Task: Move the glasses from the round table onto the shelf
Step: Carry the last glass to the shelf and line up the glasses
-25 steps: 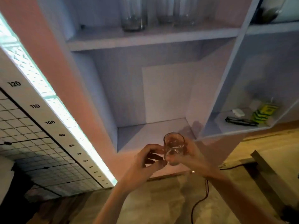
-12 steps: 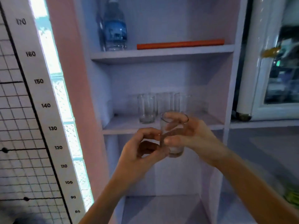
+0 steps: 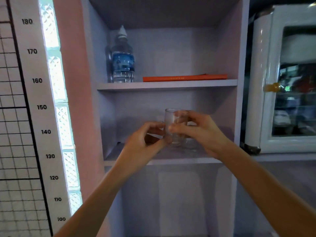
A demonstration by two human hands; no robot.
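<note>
A clear drinking glass [image 3: 172,120] is held upright just above the middle shelf board [image 3: 130,156] of the pale purple shelf unit. My right hand [image 3: 200,132] wraps around it from the right. My left hand [image 3: 145,142] pinches its lower left side with thumb and fingertips. Behind the hands, the bases of other glasses [image 3: 191,145] stand on the same board, mostly hidden. The round table is out of view.
On the shelf above stand a water bottle [image 3: 122,60] and a flat orange book [image 3: 184,77]. A white cabinet with a glass door [image 3: 266,100] stands to the right. A height chart [image 3: 34,100] and a glass-block strip cover the wall to the left.
The view has tilted up from the lower compartment to the middle shelf. Both hands have carried the glass up and forward into the middle compartment, in front of the glasses there.
</note>
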